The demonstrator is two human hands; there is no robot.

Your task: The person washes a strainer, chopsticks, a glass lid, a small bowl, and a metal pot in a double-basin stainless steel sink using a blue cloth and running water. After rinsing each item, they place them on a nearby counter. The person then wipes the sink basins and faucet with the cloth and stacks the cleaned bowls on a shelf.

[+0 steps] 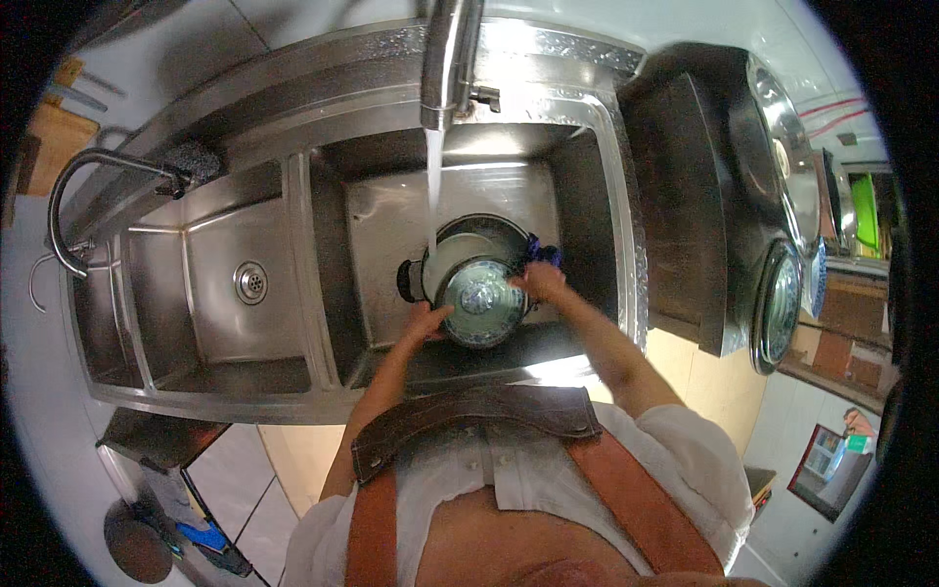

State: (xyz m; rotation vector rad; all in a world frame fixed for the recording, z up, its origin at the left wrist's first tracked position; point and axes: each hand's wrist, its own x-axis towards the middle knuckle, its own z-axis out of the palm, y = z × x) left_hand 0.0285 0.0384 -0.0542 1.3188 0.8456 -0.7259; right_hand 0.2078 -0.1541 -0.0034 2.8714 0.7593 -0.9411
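My left hand [429, 321] grips the left rim of a round patterned bowl or plate [480, 312], greenish white with blue marks. At its right rim is my right hand [541, 281], with a dark blue-purple cloth or scrubber [544, 253] beside the fingers. The dish is over the near side of a metal pot [488, 222] with a black side handle [407, 281], in the large steel sink basin [389, 213]. Inside the pot lies another pale round dish [458, 252]. Water [434, 169] runs from the steel faucet [439, 110] into the pot.
Left of the basin is a second sink basin with a drain [251, 283], under a curved faucet [110, 155]. A metal divider [307, 271] separates them. On the right stand a large dark metal box-shaped unit [675, 205] and a round glass-like dish [777, 307].
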